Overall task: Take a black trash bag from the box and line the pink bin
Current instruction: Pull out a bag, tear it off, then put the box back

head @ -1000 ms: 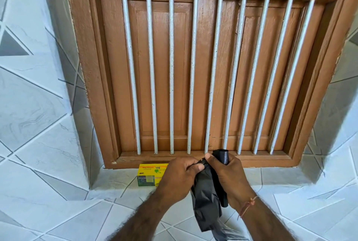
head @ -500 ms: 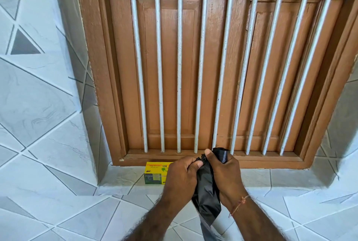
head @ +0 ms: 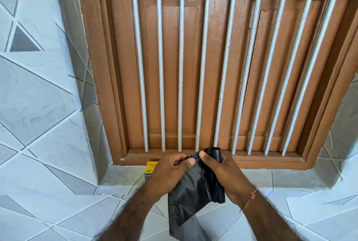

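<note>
Head view. Box [head: 151, 168]: yellow card, print too small to read, on tiled ledge [head: 124, 177] behind left hand [head: 170, 171]. Black trash bag [head: 190, 200]: thin, creased glossy plastic, perforated seam, pinched in the grip of left hand and right hand [head: 220, 175]. Wooden shutter [head: 170, 66], white metal bars [head: 160, 66].

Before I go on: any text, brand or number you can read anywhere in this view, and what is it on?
Yellow box on the ledge behind the left hand: red print and a dark mark on its top, too small and blurred to read, and partly hidden by the hand.
Black trash bag, held in both hands: no print visible.
Right hand, window bars, wall tiles: no text.
</note>
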The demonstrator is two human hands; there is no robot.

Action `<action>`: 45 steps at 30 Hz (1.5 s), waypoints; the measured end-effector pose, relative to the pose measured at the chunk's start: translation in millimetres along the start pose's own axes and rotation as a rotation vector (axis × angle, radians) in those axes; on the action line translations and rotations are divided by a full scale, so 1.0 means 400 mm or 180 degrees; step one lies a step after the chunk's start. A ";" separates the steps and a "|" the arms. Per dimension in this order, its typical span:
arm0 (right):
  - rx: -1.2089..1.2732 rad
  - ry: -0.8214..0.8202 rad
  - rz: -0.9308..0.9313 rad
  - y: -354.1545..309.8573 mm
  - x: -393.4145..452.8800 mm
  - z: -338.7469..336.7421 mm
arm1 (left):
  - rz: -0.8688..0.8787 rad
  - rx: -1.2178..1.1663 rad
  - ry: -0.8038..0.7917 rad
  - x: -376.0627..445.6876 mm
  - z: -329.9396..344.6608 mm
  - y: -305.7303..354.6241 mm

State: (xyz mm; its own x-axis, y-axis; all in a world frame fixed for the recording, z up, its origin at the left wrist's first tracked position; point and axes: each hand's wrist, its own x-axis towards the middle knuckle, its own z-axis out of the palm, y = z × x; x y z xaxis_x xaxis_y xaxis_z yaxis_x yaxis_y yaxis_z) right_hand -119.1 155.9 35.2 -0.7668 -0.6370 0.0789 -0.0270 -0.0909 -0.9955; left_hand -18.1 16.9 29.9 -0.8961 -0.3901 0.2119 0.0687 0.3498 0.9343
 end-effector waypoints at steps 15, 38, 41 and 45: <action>-0.0140 -0.0017 -0.0220 0.001 -0.003 0.018 | -0.0151 0.0140 -0.0327 0.015 -0.007 0.019; 0.0831 0.0204 -0.0103 -0.031 -0.021 0.053 | 0.0457 0.0916 0.0518 -0.001 0.029 0.057; 0.1065 0.0407 0.0111 -0.037 -0.011 0.053 | 0.0503 0.0755 0.0864 -0.011 0.045 0.059; 0.1515 0.1010 0.0307 -0.056 0.040 -0.045 | 0.0345 0.0729 0.1307 -0.035 0.034 0.032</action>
State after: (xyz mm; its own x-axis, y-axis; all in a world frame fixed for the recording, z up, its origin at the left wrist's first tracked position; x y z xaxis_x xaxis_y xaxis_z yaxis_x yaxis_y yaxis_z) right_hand -142.5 161.6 57.9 -0.9082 -0.4055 -0.1038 0.2877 -0.4248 -0.8583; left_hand -10.7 38.4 34.9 -0.6386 -0.6290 0.4433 0.0124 0.5676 0.8232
